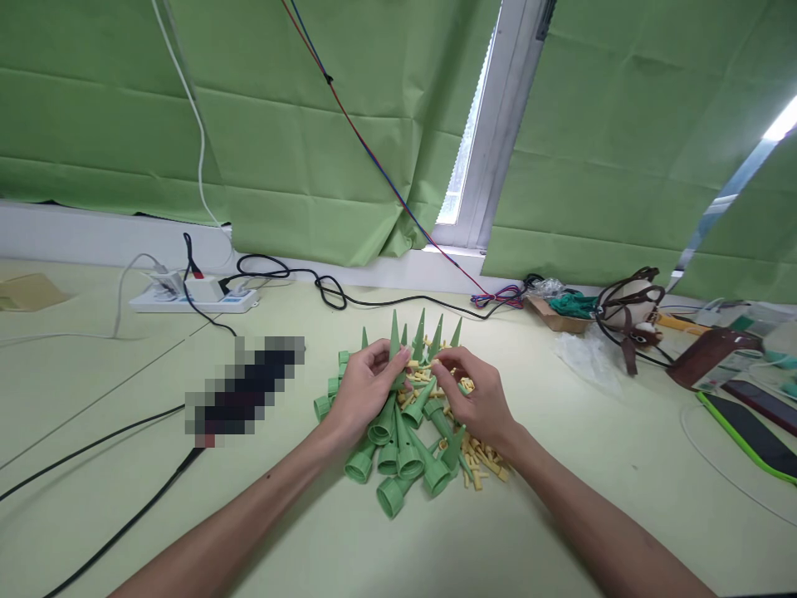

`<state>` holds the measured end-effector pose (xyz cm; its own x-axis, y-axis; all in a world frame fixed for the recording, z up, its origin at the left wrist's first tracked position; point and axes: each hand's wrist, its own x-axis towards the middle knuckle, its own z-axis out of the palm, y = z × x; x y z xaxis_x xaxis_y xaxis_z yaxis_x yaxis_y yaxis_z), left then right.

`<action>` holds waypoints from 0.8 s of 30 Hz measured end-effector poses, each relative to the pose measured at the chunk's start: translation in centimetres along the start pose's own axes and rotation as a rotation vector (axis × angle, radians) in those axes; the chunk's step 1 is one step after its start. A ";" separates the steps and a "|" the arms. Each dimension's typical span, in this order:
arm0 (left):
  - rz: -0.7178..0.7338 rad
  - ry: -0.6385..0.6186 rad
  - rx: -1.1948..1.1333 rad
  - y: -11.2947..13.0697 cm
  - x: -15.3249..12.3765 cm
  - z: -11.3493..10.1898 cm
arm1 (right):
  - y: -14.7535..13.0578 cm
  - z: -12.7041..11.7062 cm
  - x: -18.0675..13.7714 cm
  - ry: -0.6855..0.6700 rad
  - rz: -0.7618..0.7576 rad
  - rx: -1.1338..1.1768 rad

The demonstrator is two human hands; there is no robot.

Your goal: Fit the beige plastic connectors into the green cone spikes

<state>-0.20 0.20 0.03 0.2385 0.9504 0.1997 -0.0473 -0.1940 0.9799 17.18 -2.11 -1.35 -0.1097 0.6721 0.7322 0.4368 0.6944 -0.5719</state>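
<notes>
My left hand [364, 386] is closed round an upright green plastic cone spike [394, 336], its thumb along the near side. Just to the right, my right hand [476, 394] pinches a small pale-yellow plastic piece [435, 363], only partly visible at its fingertips. Beneath both hands lies a heap of similar green spikes, among them one with its hollow round end toward me [391, 497]. Several of them stand point-up behind the hands. Small yellow branched plastic pieces [478, 465] are piled under and beside my right hand.
A white power strip [193, 301] with plugs stands at the back left, and a black cable [386, 301] runs along the wall. A blurred dark object [249, 390] lies left of the heap. To the right are a plastic bag [585, 359], a cardboard box [557, 316] and a green-edged phone [750, 436].
</notes>
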 end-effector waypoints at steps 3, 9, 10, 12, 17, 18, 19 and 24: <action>-0.012 0.004 0.000 0.1 0.0 0.1 | 0.0 0.0 0.0 0.015 0.020 0.005; -0.048 -0.055 -0.021 0.6 -0.2 0.3 | 0.4 -0.1 0.0 0.039 0.105 0.048; -0.036 -0.079 -0.018 0.7 -0.2 0.3 | 0.4 -0.1 0.0 0.042 0.118 0.062; -0.001 -0.119 -0.006 0.8 -0.3 0.3 | 0.4 -0.2 0.0 0.048 0.139 0.090; 0.024 -0.131 0.014 0.8 -0.3 0.4 | 0.2 -0.2 0.1 0.052 0.156 0.124; 0.023 -0.132 0.017 0.8 -0.3 0.4 | 0.2 -0.2 0.1 0.053 0.157 0.125; 0.021 -0.136 0.021 0.9 -0.3 0.4 | 0.2 -0.2 0.1 0.053 0.158 0.125; 0.021 -0.169 0.049 0.9 -0.4 0.5 | 0.3 -0.2 0.0 0.038 0.166 0.125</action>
<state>0.15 -0.44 0.82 0.3978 0.8923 0.2133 -0.0080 -0.2291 0.9734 17.46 -1.92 -1.46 -0.0102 0.7717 0.6360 0.3313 0.6027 -0.7260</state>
